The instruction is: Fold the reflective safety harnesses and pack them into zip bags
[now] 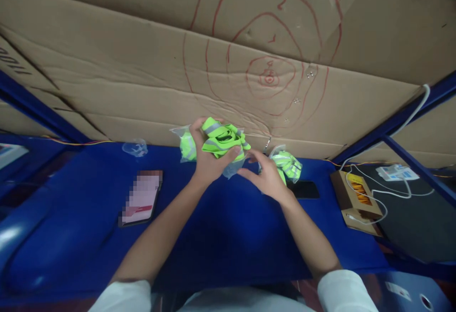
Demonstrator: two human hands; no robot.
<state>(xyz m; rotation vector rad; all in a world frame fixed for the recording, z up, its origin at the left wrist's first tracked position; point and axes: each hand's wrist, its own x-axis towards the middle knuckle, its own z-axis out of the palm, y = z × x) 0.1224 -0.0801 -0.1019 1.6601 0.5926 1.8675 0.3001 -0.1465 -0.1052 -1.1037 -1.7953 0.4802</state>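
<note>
My left hand [210, 160] grips a folded bundle of neon-yellow reflective strap [225, 137] with grey bands, its thumb across the front. Below the bundle hangs part of a clear plastic bag [234, 168]. Just to the right is my right hand [266, 175], thumb and fingers apart, close to the bundle's lower edge; whether a fingertip touches the bag I cannot tell. Behind my left hand lies a bagged neon-yellow bundle [187, 146]. More bagged neon bundles [289, 165] lie behind my right hand, partly covered by it.
On the blue table [228, 236] a phone [142, 198] lies at left, with a crumpled clear bag [135, 147] behind it. A dark flat object [304, 189] and an open cardboard box [356, 193] with a white cable are at right. Cardboard with red rings [269, 79] stands behind.
</note>
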